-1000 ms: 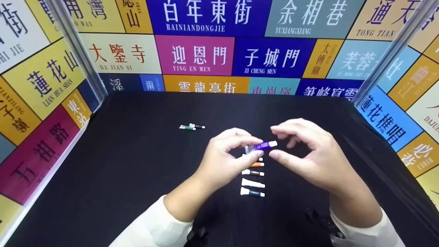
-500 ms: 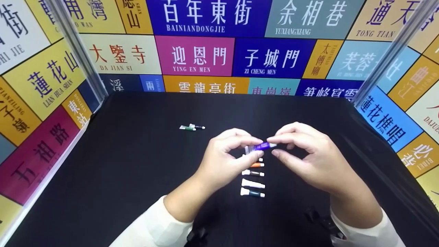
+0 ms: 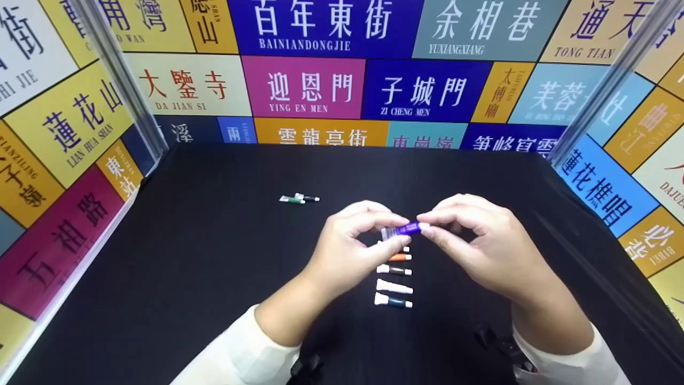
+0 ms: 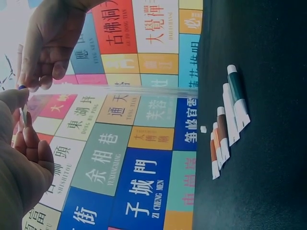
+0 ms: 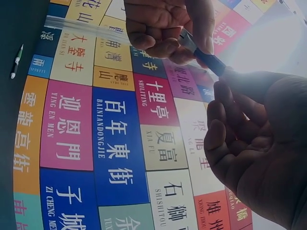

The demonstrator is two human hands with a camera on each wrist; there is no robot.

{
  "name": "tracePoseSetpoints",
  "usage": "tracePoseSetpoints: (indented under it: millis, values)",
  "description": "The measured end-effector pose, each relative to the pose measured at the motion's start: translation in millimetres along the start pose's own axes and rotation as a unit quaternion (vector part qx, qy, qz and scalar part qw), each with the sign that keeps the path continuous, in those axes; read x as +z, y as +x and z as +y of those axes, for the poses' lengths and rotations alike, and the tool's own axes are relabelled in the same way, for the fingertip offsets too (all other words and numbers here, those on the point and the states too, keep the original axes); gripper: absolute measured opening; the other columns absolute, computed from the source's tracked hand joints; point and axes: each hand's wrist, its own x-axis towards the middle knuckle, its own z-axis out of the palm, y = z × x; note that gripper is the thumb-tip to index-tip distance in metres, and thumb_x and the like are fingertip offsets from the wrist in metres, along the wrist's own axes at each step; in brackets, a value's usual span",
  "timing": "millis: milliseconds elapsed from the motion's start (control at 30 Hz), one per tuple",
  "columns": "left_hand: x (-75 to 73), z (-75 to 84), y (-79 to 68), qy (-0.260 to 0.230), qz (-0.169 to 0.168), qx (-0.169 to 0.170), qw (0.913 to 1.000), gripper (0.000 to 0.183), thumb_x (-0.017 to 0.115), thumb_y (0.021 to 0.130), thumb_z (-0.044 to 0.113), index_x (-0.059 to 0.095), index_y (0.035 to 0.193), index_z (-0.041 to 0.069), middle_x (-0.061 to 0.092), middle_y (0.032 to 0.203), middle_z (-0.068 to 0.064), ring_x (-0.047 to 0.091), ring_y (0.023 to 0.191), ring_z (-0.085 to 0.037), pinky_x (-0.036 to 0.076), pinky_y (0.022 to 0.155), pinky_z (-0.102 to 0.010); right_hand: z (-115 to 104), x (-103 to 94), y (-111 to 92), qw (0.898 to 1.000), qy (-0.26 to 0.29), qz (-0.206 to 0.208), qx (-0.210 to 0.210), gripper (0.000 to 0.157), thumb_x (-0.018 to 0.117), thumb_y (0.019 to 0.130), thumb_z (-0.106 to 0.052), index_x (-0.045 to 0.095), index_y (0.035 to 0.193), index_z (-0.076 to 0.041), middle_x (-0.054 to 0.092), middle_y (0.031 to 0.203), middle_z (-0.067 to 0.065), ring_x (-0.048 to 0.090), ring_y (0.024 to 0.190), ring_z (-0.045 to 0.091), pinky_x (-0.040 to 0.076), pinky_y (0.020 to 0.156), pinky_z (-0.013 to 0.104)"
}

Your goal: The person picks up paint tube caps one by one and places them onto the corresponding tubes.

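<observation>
A small purple paint tube (image 3: 409, 229) is held above the table, lying nearly level. My left hand (image 3: 344, 251) pinches its crimped end and body between thumb and fingers. At the other end, my right hand (image 3: 481, 243) grips the white cap with thumb and forefinger, and the cap is mostly covered. In the right wrist view the tube (image 5: 210, 61) spans from one hand to the other. Below lies a column of paint tubes: orange (image 3: 399, 257), brown (image 3: 395, 269), white (image 3: 394, 286) and dark teal (image 3: 394, 300). A further tube is partly hidden behind my left hand.
Farther back on the black-covered table (image 3: 214, 256), a green tube (image 3: 292, 199) and a black tube (image 3: 309, 197) lie together. A small white piece (image 4: 203, 129) rests near the row in the left wrist view. Panels printed with characters enclose the table's back and sides.
My right hand has come in from apart, and its thumb and forefinger have taken hold of the purple tube's cap. My left hand and the tube stay about where they were.
</observation>
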Motion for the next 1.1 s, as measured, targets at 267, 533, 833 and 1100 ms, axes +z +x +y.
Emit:
tracePoseSetpoints:
  millis: [267,533,833,1100]
  values:
    - [-0.3,-0.9,0.1,0.007,-0.008,-0.012,0.9999,0.021,0.089,0.089,0.021,0.085,0.108,0.014,0.079,0.102,0.005,0.068,0.096,-0.007,0.058,0.085,-0.027,0,1.5,-1,0.999,-0.018,-0.018,0.044,0.017,0.084,0.092,-0.01,0.084,0.107,-0.02,0.078,0.1,-0.008,0.062,0.085,0.005,0.047,0.076,0.014]
    - [1.0,-3.6,-0.1,0.022,-0.003,-0.014,0.9997,0.02,0.09,0.089,0.022,0.085,0.107,0.014,0.079,0.101,0.004,0.068,0.095,-0.006,0.058,0.086,-0.026,-2,3.8,1,0.997,-0.018,-0.017,0.067,0.015,0.083,0.093,-0.012,0.084,0.105,-0.021,0.077,0.101,-0.015,0.063,0.084,0.005,0.048,0.076,0.015]
    - [1.5,-7.7,1.9,0.041,0.018,-0.022,0.9988,0.021,0.09,0.088,0.026,0.084,0.106,0.016,0.077,0.103,0.006,0.065,0.096,-0.006,0.057,0.088,-0.026,1,5.3,2,0.998,-0.006,0.006,0.069,0.015,0.084,0.092,-0.012,0.085,0.105,-0.02,0.078,0.099,-0.01,0.062,0.083,0.005,0.048,0.075,0.014]
    - [2.8,-17.5,5.8,0.061,0.007,-0.031,0.9976,0.02,0.089,0.09,0.023,0.085,0.108,0.017,0.077,0.104,0.005,0.067,0.096,-0.012,0.058,0.087,-0.029,13,5.9,4,0.993,-0.011,-0.016,0.12,0.014,0.084,0.093,-0.016,0.084,0.106,-0.022,0.077,0.098,-0.016,0.061,0.08,0.007,0.048,0.071,0.016]
